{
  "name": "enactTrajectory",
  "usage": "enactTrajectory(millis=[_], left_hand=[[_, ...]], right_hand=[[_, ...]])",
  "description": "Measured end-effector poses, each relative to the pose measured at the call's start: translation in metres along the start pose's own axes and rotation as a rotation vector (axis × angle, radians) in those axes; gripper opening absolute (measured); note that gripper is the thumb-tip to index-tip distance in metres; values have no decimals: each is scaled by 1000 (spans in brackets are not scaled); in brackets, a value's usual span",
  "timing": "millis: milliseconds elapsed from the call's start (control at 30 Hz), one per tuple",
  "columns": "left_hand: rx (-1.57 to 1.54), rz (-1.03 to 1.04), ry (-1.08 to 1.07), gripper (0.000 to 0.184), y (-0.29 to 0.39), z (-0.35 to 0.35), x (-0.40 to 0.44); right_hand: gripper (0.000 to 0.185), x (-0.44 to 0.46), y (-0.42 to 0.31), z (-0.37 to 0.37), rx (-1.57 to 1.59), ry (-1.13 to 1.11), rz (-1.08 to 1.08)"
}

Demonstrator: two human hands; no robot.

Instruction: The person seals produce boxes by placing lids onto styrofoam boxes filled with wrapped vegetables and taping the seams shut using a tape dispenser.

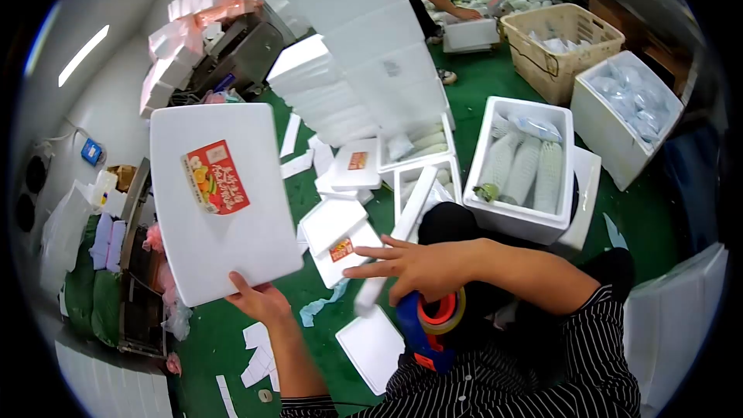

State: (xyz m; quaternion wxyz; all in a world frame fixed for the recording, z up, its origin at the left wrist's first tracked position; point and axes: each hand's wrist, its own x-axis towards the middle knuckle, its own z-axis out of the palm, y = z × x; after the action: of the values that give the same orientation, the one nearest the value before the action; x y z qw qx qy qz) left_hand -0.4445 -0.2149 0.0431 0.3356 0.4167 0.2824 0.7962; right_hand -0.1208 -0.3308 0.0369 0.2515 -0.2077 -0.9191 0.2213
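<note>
My left hand [263, 299] grips the lower edge of a large white foam lid [224, 244], held up at the left with a red printed label [217, 178] on it. My right hand [422, 263] is over my lap with its fingers spread, close to a long white foam strip [402, 224]. Below it a blue tape dispenser [422, 333] with a roll of tape rests against my body. To the right stands an open white foam box [518, 224] holding net-wrapped produce [522, 170] and a clear ice bag [536, 128].
Stacked foam boxes [379, 46] rise ahead. Lids [371, 348] and paper scraps [259, 356] lie on the green floor. A beige crate [542, 73] and a box of ice bags [619, 139] stand at the right. Another person's hand [464, 13] touches a box at the back.
</note>
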Motion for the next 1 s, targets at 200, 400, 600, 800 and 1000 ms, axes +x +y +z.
enactTrajectory(millis=[200, 400, 600, 800, 1000], left_hand=[[-58, -218, -204, 53, -4, 10, -65], [284, -365, -115, 48, -9, 0, -107], [-200, -736, -386, 58, -33, 72, -144], [-319, -1066, -383, 53, -115, 229, -264], [43, -1557, -668, 29, -118, 158, -279]], right_hand=[[44, 44, 6, -35, -39, 490, -187], [38, 58, -3, 46, -60, 355, -238], [38, -105, -27, 67, 464, 929, 254], [31, -252, 6, 100, 706, 1726, 454], [22, -269, 20, 89, 933, 1978, 305]])
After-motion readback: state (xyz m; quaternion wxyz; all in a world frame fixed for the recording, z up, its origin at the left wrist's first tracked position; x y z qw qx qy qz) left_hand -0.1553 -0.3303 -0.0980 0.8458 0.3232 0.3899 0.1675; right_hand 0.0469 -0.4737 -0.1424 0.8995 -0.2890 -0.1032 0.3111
